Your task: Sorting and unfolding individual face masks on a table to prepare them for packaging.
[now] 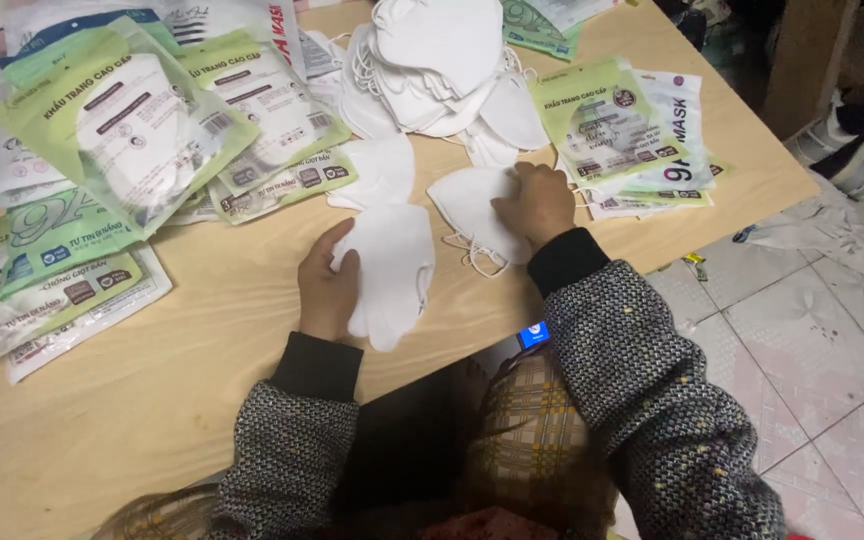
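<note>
My left hand [327, 285] rests on a small stack of folded white face masks [392, 265] lying on the wooden table [152, 400], fingers flat along its left edge. My right hand [535, 205] presses down on another white mask [467, 210] just to the right, fingers curled over its far edge, ear loops trailing below it. A large loose heap of white masks [437, 65] lies behind both hands. One more white mask [382, 170] sits between the heap and the stack.
Green and clear packaging bags [122, 130] lie piled at the left. More bags [612, 130] lie at the right near the table edge. Beyond that edge is tiled floor [812, 340] with shoes [857, 145] and a crumpled plastic wrap [832, 235].
</note>
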